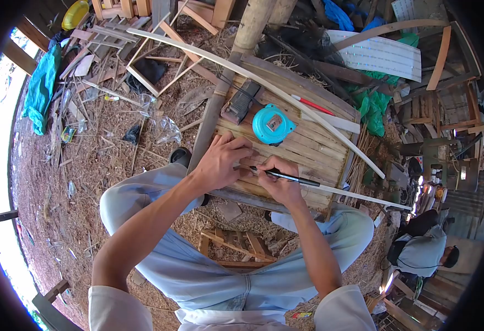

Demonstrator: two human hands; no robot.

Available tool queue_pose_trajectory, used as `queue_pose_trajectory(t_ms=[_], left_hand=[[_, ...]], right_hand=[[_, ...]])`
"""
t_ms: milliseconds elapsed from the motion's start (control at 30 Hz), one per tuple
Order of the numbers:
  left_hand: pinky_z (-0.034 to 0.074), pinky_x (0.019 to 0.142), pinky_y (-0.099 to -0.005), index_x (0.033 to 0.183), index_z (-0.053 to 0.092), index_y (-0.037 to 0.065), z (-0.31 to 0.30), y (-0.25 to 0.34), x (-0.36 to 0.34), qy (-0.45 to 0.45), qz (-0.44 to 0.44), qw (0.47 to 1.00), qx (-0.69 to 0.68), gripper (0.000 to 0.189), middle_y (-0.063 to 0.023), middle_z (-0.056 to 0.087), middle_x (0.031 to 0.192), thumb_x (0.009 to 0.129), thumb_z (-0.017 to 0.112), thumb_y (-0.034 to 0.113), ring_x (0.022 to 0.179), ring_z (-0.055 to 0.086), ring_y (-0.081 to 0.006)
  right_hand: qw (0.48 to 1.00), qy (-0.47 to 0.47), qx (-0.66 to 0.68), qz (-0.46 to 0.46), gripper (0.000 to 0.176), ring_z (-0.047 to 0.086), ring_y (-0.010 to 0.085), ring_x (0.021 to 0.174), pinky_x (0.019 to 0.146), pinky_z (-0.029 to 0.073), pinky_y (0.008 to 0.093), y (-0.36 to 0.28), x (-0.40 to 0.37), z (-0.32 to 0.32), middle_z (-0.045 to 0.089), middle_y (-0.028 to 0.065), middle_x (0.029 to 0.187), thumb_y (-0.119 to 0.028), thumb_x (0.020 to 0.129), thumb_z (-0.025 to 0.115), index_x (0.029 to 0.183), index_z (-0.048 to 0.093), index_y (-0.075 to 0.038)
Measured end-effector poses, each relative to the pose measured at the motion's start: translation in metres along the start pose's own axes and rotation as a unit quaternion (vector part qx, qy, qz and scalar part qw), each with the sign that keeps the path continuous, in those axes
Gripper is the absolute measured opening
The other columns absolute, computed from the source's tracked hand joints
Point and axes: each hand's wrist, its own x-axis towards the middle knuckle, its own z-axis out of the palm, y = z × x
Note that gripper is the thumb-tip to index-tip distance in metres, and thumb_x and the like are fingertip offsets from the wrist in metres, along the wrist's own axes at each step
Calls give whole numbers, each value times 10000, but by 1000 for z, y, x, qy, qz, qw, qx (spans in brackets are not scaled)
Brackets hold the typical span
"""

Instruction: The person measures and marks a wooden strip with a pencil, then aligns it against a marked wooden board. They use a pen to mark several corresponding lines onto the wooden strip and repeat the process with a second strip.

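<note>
My right hand [279, 181] grips a black pen [294, 177], its tip close to the fingertips of my left hand [222, 160]. The left fingers are curled and press on the end of a thin pale strip [358, 196], which runs under my right hand and out past the right edge of a slatted bamboo table [313, 151]. Beyond my hands lies a turquoise tape measure [273, 126]. A dark, ridged block with a cord [241, 102] is to its left. A red pen [312, 105] and a short flat pale piece [333, 120] lie farther right.
A long pale wooden strip [286, 99] crosses the table diagonally, reaching beyond it at both ends. Wood scraps and shavings cover the ground [60, 182]. A wooden post [253, 27] rises at the far edge. Another person [421, 251] sits at the right.
</note>
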Motion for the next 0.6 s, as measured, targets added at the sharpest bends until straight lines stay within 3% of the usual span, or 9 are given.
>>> queue_pose_trajectory(t_ms=[333, 433, 500, 600], left_hand=[[415, 979, -413, 1097, 754, 140, 0, 1, 0, 0, 1, 1000, -1, 483, 9, 612, 1124, 628, 864, 157, 1015, 493, -252], [420, 971, -408, 1103, 753, 136, 0, 0, 0, -4, -2, 1000, -10, 489, 7, 613, 1138, 628, 866, 159, 1014, 493, -254], [422, 968, -405, 1094, 751, 132, 1, -1, 0, 3, 3, 1000, -4, 481, 6, 613, 1142, 629, 869, 164, 1011, 493, -254], [425, 964, -400, 1074, 748, 122, 0, -1, -1, 10, 5, 1000, 2, 463, 2, 612, 1148, 631, 872, 168, 1002, 494, -254]], right_hand=[[1000, -9, -21, 6, 145, 547, 117, 563, 529, 452, 288, 2, -1, 0, 625, 83, 672, -6, 784, 741, 794, 597, 2], [999, 18, 25, 17, 114, 516, 82, 575, 533, 428, 264, 2, -2, 1, 609, 60, 670, -3, 795, 727, 805, 614, 5], [990, 70, 97, 78, 81, 477, 48, 580, 532, 395, 238, -1, -2, 1, 587, 32, 667, 6, 802, 708, 819, 629, 10], [984, 101, 129, 75, 63, 438, 29, 570, 524, 364, 227, -12, 0, 6, 561, 7, 657, 17, 803, 692, 823, 632, 12]])
